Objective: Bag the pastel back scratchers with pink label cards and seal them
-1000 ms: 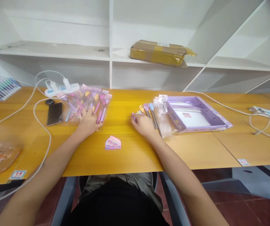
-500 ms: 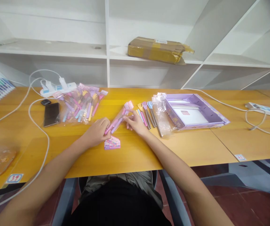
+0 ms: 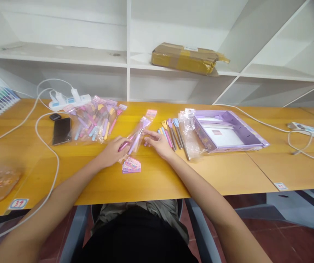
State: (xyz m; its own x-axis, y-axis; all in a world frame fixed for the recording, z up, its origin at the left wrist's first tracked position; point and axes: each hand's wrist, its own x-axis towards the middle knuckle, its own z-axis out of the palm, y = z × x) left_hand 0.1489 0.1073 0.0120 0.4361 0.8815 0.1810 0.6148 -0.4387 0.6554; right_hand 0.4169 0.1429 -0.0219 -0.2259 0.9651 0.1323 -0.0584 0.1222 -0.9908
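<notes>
My left hand [image 3: 115,150] is closed on the lower left part of a clear bag [image 3: 138,136] with pink and purple handles inside and a pink label at its top. At the bag's right edge is my right hand [image 3: 158,143], its fingers apart. Below the bag lie pink and purple cards [image 3: 131,165]. Several claw-headed sticks [image 3: 170,133], with yellow, purple and blue heads, lie right of my right hand. A pile of bagged sticks [image 3: 95,122] lies on the left.
Clear bags [image 3: 191,135] lie beside a purple box [image 3: 235,128] on the right. A phone [image 3: 61,130], a power strip [image 3: 69,102] and white cables are on the left. A taped parcel [image 3: 186,60] sits on the shelf behind the table [image 3: 99,186].
The bag between my hands lies more spread out, its label further up and its handles more apart. My left hand has shifted slightly left, and my right hand has opened beside the bag.
</notes>
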